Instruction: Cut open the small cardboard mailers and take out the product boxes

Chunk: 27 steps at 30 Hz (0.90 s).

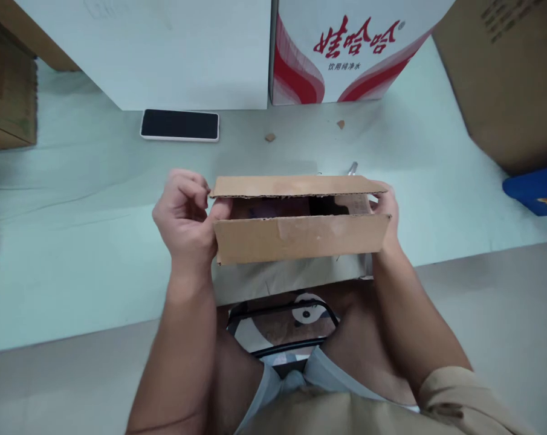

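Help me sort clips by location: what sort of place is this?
Probably an indoor workroom or storeroom: a plain white carton and a red-and-white carton stand on a pale green table, with a brown cardboard box held near its front edge.

A brown cardboard box (303,238) spans crosswise at the near edge of the desk (96,211), its 2 long flaps parted around a narrow slot. A paler patch marks the near flap; the contents, partly black, are too shadowed to name.
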Tool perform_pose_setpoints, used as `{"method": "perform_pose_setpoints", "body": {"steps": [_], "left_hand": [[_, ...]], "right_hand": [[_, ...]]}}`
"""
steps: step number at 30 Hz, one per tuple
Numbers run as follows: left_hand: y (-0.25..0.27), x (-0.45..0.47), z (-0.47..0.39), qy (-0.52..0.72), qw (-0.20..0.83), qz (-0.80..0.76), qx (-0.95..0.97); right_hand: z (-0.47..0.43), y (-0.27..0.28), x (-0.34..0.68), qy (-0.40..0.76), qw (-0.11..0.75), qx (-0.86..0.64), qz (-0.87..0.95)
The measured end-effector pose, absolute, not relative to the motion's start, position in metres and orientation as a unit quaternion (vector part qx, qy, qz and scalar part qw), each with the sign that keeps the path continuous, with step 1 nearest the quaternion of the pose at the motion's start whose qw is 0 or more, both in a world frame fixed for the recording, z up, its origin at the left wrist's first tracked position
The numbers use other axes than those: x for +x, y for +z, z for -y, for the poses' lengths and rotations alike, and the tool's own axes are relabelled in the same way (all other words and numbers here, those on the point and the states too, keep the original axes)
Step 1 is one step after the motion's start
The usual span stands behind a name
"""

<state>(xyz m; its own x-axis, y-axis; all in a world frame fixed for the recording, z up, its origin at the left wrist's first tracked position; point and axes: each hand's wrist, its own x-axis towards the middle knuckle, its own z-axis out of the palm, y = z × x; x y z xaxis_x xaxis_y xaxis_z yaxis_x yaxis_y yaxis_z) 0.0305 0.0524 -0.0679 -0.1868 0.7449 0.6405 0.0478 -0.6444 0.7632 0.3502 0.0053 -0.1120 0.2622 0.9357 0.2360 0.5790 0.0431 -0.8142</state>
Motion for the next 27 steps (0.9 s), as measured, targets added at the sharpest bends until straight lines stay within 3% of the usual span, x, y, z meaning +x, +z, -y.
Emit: {"method": "perform_pose_setpoints", "body": {"steps": [4, 7, 11, 15, 21, 25, 27], "left_hand": [[-0.06, 0.029, -0.046, 0.675, 0.226, -0.335, 0.617], [-0.06, 0.028, -0.042, 0.649, 0.274, -0.325, 0.631], [-0.071, 0.022, -0.042, 0.575, 0.393, -0.294, 0.654], [-0.078, 0.019, -0.044, 0.555, 0.397, -0.284, 0.674], [-0.061, 0.027, -0.041, 0.62, 0.348, -0.298, 0.637], [-0.058, 0.028, -0.042, 0.628, 0.351, -0.281, 0.635], [-0.06, 0.027, -0.044, 0.632, 0.36, -0.253, 0.638]], "right_hand": [[0.012, -0.081, 0.322, 0.135, 0.576, -0.577, 0.563], [0.024, -0.057, 0.298, 0.097, 0.542, -0.57, 0.609], [0.03, -0.037, 0.284, 0.162, 0.517, -0.558, 0.629], [0.031, -0.037, 0.287, 0.169, 0.474, -0.557, 0.66], [0.031, -0.048, 0.294, 0.047, 0.647, -0.54, 0.537], [0.03, -0.035, 0.298, -0.042, 0.619, -0.544, 0.565], [0.036, -0.023, 0.295, -0.065, 0.645, -0.491, 0.582]]}}
